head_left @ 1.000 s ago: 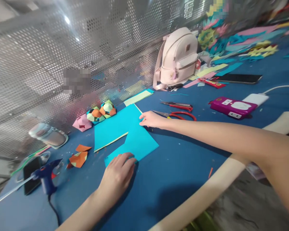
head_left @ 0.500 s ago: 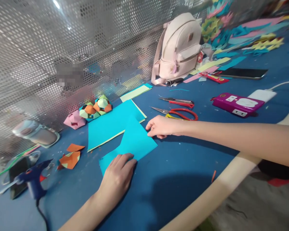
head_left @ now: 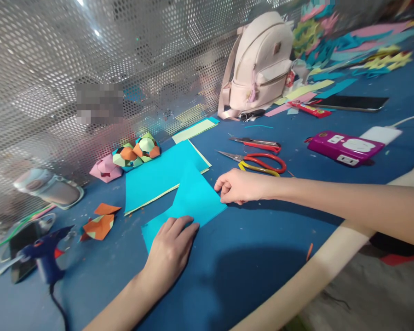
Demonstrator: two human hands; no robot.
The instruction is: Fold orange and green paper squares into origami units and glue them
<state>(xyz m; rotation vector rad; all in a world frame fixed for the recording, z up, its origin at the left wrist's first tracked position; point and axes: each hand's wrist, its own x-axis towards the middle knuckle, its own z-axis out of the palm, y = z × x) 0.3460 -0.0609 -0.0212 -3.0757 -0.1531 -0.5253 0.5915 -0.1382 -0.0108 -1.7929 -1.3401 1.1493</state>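
A bright blue sheet of paper (head_left: 193,197), folded over so one corner rises to a point, lies on the table in front of me. My left hand (head_left: 172,239) rests palm down across its near edge, fingers stretched out and holding it flat. At the sheet's right corner is my right hand (head_left: 236,186), its fingers curled together with thumb and fingertips against the paper edge. Behind the folded sheet lies a stack of blue and pale yellow paper (head_left: 155,177), partly covered by its tip. Scissors (head_left: 262,163) with red and yellow handles lie just beyond my right hand.
A utility knife (head_left: 258,143), a purple power bank (head_left: 347,148) and a phone (head_left: 353,103) lie to the right. Folded paper ornaments (head_left: 127,157), orange scraps (head_left: 101,225) and a glue gun (head_left: 48,257) are left. A backpack (head_left: 262,69) stands against the perforated metal panel (head_left: 165,59).
My right hand has slid down and right along the paper's edge to its corner, uncovering more of the scissors. My left hand stays on the sheet. The camera view has shifted slightly.
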